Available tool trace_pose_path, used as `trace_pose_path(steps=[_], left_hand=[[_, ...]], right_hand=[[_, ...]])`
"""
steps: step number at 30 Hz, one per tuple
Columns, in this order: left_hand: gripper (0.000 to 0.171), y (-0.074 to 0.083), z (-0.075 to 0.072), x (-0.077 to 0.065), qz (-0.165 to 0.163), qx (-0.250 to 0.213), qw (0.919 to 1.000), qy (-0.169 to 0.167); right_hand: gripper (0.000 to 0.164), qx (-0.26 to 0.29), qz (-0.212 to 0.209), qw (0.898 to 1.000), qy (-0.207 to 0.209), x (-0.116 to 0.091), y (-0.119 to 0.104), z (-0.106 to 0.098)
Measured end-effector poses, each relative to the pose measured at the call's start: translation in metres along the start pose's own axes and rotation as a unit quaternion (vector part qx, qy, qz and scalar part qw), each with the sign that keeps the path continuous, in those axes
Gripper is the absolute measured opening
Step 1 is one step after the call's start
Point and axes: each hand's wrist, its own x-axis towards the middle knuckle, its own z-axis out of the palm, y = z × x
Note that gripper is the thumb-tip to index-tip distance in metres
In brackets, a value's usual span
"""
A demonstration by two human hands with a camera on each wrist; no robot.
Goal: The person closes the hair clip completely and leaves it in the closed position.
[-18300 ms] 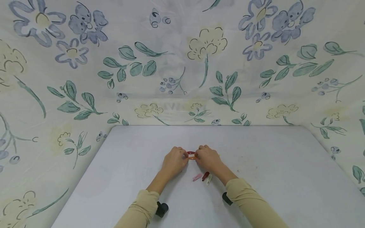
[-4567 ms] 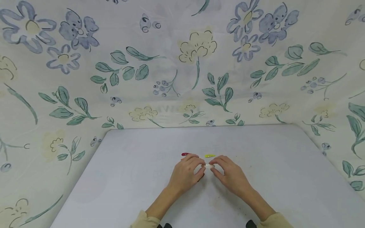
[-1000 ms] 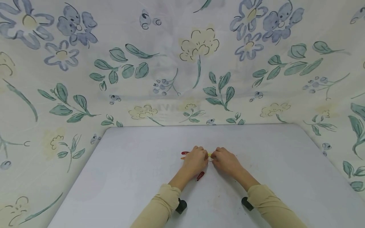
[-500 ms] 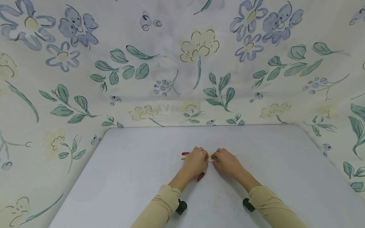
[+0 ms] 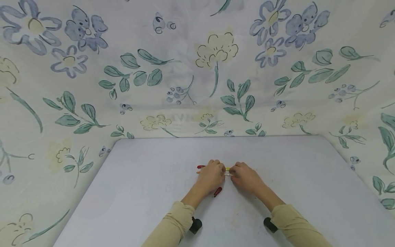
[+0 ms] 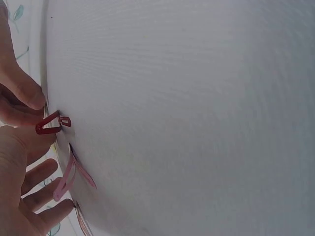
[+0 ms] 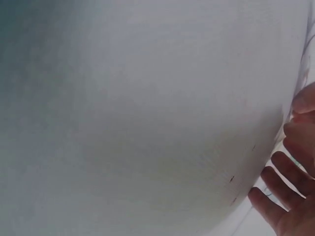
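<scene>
Between my hands lies a whitish hair clip [image 5: 228, 174], its ends pinched by the fingertips of my left hand [image 5: 212, 175] and right hand [image 5: 246, 175]. Just beyond it, a yellow hair clip [image 5: 227, 168] is partly covered by the fingers. Left of my left hand show a red hair clip [image 5: 201, 166] and the tip of an orange one [image 5: 198, 172]. A dark red hair clip [image 5: 217, 191] rests nearer, by my left wrist. My left hand hides a pink hair clip [image 6: 66, 182] from the head view; the left wrist view shows it beside the fingers.
The white table [image 5: 148, 171] has a floral cloth [image 5: 185, 68] hanging behind it and at its sides. Black wrist cameras sit under both forearms, the left camera [image 5: 195, 225] and the right camera [image 5: 270, 225].
Earlier both hands pinched the orange clip, then held the whitish clip up. They have since brought it down beside the yellow clip. Over the last second the hands barely moved.
</scene>
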Motion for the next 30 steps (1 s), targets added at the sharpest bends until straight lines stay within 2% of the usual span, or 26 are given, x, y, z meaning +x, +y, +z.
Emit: trace_pose_path(steps=[11,19,25,30], left_hand=[[0.016,-0.005,-0.003,-0.005,0.012,-0.022,0.9995,0.017],[0.017,-0.010,-0.006,-0.011,0.020,-0.028,0.9985,0.042],[0.017,-0.011,-0.013,-0.018,0.009,-0.047,0.9975,0.052],[0.016,-0.014,-0.019,-0.027,-0.011,-0.062,0.9969,0.046]], right_hand=[[0.025,0.017,0.020,0.999,0.023,-0.004,0.011,-0.016],[0.025,0.040,0.029,0.998,0.028,-0.010,0.010,-0.014],[0.026,0.055,0.026,0.998,0.028,-0.016,0.000,-0.012],[0.025,0.066,0.001,0.997,0.039,-0.020,-0.009,-0.007]])
